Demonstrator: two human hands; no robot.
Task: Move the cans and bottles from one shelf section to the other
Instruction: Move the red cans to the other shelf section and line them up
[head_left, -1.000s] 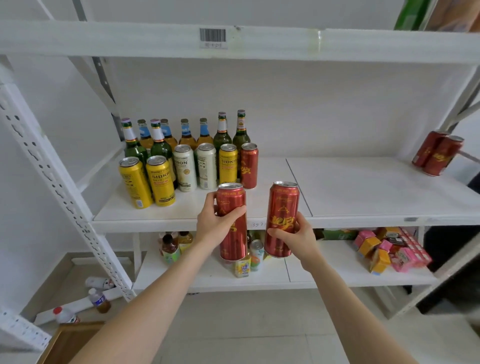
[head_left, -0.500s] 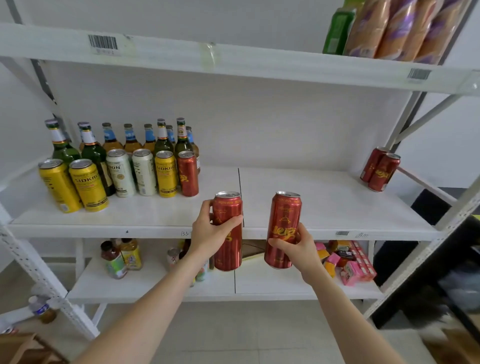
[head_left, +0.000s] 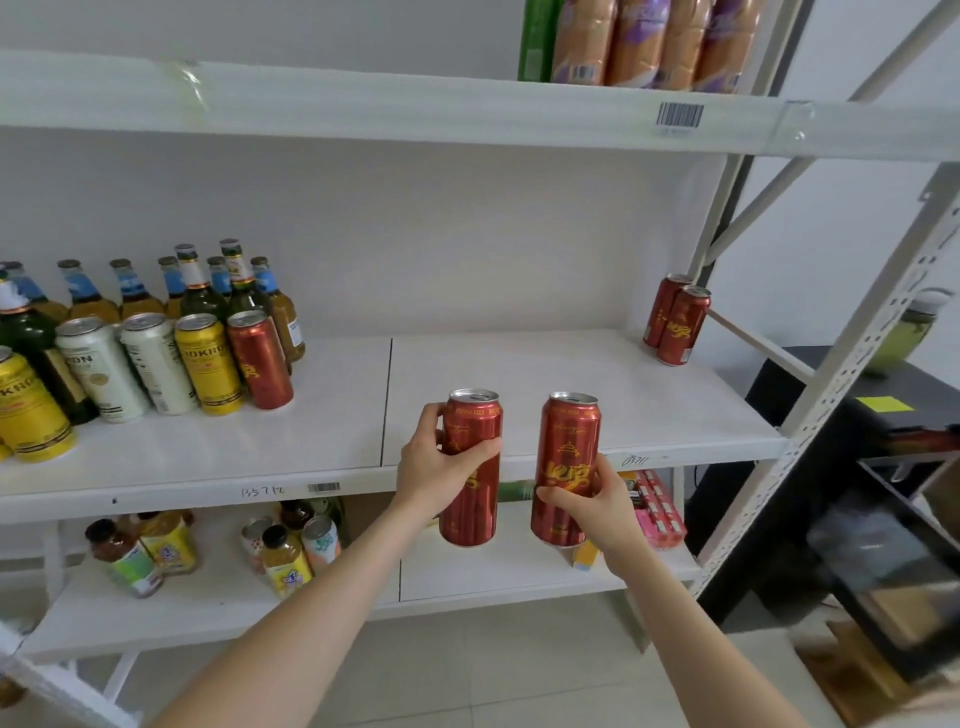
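Gripping the first red can (head_left: 470, 519) around its upper half, the left hand (head_left: 439, 470) holds it upright. The right hand (head_left: 602, 501) wraps the lower half of the second red can (head_left: 570, 441) just beside it. Both are smooth, shiny metal cylinders with gold print, in front of the flat white shelf (head_left: 545, 374), at its right section. Two similar cans (head_left: 675, 325) stand in its back right corner. Glass bottles (head_left: 197, 296) and matte cans (head_left: 150, 364) crowd the left section.

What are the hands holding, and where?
The left hand grips the left red can round its middle; the right hand grips the right red can lower down.
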